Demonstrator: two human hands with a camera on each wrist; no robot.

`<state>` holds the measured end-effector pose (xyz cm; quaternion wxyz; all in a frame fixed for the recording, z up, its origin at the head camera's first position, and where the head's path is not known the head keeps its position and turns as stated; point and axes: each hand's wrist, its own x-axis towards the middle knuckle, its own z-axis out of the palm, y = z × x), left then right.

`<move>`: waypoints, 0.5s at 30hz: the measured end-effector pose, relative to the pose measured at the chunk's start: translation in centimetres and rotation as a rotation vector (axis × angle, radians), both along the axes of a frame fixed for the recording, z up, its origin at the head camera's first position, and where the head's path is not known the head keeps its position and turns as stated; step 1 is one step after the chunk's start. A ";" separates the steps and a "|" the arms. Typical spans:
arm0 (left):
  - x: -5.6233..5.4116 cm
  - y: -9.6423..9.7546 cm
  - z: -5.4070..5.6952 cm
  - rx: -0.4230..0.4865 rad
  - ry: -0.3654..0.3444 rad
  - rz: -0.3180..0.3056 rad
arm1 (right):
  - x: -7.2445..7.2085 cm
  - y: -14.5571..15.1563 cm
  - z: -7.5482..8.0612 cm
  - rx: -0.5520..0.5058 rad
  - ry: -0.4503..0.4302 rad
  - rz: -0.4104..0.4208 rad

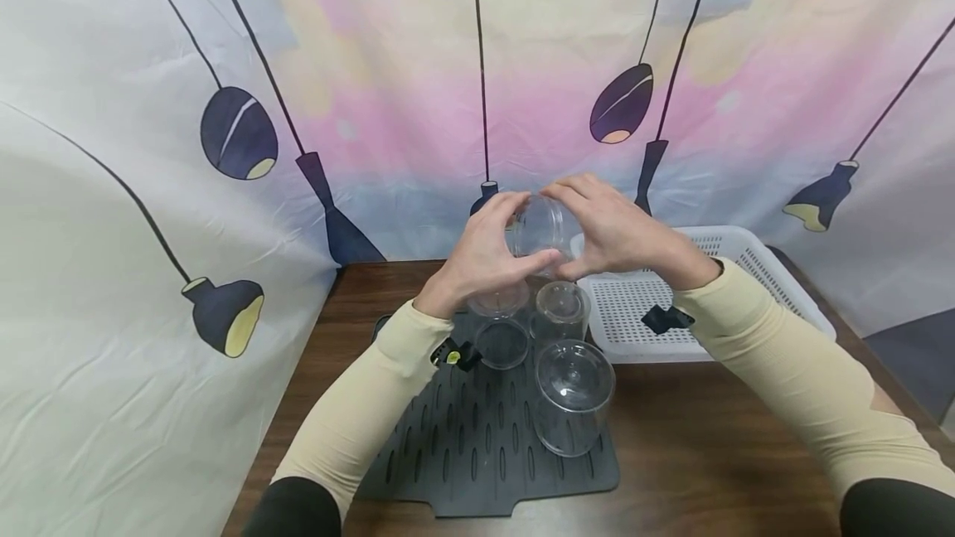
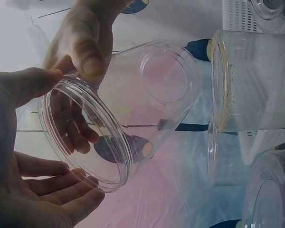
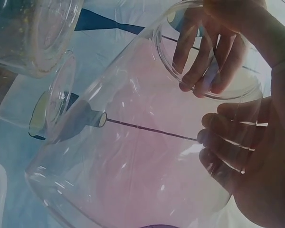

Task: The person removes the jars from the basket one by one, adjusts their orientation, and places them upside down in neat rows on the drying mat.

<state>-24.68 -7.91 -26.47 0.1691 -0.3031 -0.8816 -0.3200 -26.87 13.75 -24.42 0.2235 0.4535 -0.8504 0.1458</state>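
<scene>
Both hands hold a clear jar (image 1: 539,230) up over the far part of the table, tilted on its side. My left hand (image 1: 488,247) grips it around its ridged mouth. In the left wrist view the left thumb and fingers (image 2: 61,202) lie on opposite sides of that rim. My right hand (image 1: 615,230) grips the jar's body near the mouth, its curled fingers (image 3: 228,142) against the clear wall. Below the hands, several more clear jars stand on a dark grey ridged mat (image 1: 477,462), the nearest one (image 1: 573,400) bottom up.
A white perforated basket (image 1: 783,284) stands at the back right of the brown wooden table (image 1: 694,454), beside the jars. A printed curtain (image 1: 403,65) with lamp shapes hangs close behind the table.
</scene>
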 end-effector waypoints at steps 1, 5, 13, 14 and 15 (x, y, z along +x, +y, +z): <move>0.0 0.0 0.0 -0.001 -0.002 -0.001 | 0.0 0.0 0.0 -0.004 -0.004 0.004; 0.1 -0.1 0.2 -0.002 -0.010 -0.005 | 0.1 0.1 0.1 -0.016 -0.028 0.009; 0.3 0.0 0.3 -0.001 -0.003 -0.007 | 0.3 0.4 0.2 -0.033 -0.071 0.011; 0.3 0.0 0.3 -0.002 0.000 -0.003 | 0.3 0.5 0.2 -0.039 -0.088 0.007; 0.4 0.0 0.3 -0.003 0.003 -0.001 | 0.4 0.6 0.3 -0.047 -0.105 0.005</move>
